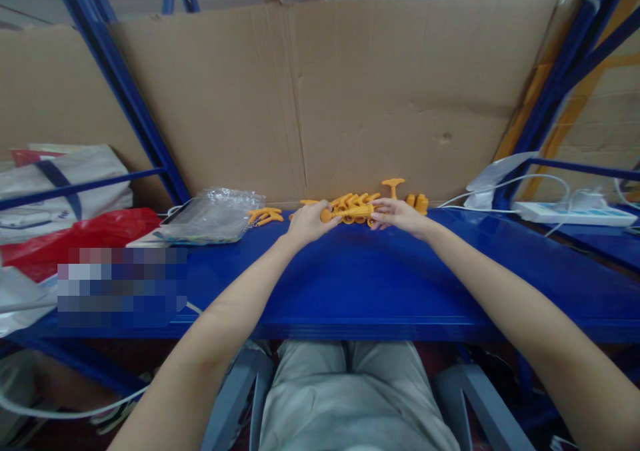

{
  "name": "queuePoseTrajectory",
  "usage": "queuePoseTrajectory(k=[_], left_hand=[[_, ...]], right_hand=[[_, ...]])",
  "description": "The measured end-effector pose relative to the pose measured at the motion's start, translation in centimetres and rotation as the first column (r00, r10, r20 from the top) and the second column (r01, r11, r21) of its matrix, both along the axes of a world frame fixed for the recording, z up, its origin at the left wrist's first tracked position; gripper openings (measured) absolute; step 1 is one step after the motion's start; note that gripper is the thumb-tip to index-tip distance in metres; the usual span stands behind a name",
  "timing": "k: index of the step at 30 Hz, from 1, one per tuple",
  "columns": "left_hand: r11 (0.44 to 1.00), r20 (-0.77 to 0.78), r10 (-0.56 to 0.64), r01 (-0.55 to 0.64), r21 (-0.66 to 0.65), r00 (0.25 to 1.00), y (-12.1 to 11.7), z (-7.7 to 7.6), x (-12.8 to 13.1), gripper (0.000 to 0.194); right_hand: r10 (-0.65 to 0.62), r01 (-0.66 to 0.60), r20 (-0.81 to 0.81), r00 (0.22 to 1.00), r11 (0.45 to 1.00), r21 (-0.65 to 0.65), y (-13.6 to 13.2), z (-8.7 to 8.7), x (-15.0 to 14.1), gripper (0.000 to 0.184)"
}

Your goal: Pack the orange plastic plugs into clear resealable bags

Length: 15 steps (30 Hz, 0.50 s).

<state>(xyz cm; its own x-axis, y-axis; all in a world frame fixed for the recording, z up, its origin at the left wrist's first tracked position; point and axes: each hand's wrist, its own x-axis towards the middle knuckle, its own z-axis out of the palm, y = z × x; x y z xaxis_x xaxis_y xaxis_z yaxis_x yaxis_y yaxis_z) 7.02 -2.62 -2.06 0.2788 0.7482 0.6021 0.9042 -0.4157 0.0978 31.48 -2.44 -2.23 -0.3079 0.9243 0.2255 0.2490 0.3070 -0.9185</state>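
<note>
Far back on the blue shelf, my left hand is closed on the left end of an orange plastic tube-shaped part, whose round end shows by the thumb. At the part's right end are the curled fingers of my right hand, which seem to grip it; the exact contact is small and partly hidden. Several orange plastic pieces lie behind the part, between my hands. A T-shaped orange handle stands upright behind my right hand. Beside that hand are more orange pieces. Curved orange pieces lie left of my left hand.
A cardboard sheet backs the blue shelf. Clear plastic bags lie to the left, near a red bag and a white cloth bag. On the right are a white power strip and cables. Blue uprights frame both sides.
</note>
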Motion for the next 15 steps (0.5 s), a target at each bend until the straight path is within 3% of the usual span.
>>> queuePoseTrajectory(k=[13,15], left_hand=[[0.998,-0.006,-0.005,0.005,0.055,1.0,0.0,-0.2,0.1,0.034],[0.997,0.003,-0.014,0.014,0.072,1.0,-0.02,-0.25,0.11,0.033]], right_hand=[[0.001,-0.001,-0.004,1.0,0.998,-0.059,-0.52,0.25,-0.32,0.02],[0.012,-0.011,0.009,1.0,0.997,-0.078,-0.5,0.13,-0.37,0.031]])
